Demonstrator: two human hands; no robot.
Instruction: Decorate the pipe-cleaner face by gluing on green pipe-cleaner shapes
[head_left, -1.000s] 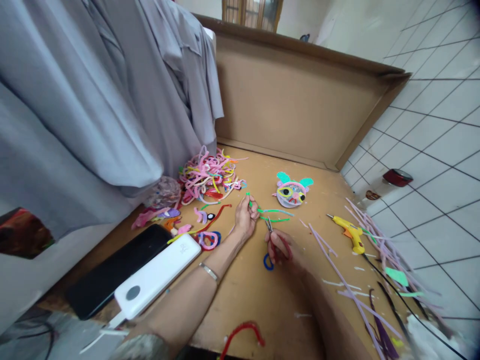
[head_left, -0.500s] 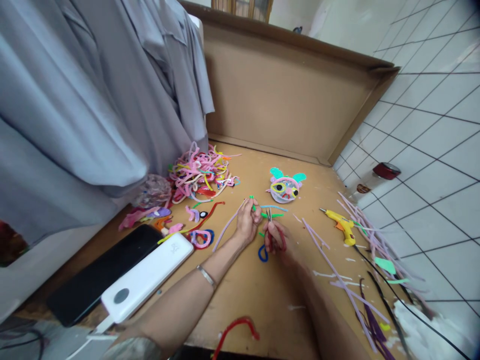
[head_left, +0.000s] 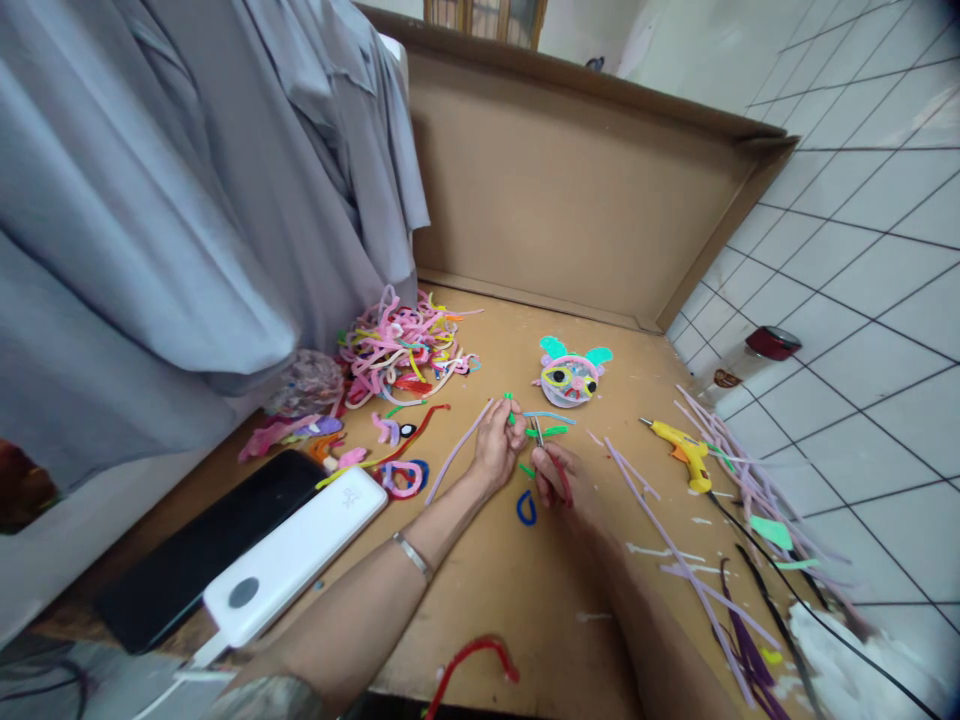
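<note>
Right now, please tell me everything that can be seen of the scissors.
The scissors have red handles and slim, silvery blades that look like metal. The right hand grips the handles and partly covers them. The blades point away from the person, near the left hand and a green strip. Whether they touch the strip or stand slightly open, I cannot tell.

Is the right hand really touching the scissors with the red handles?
Touching. The head view shows the right hand with its fingers around the red handles of the scissors.
</note>
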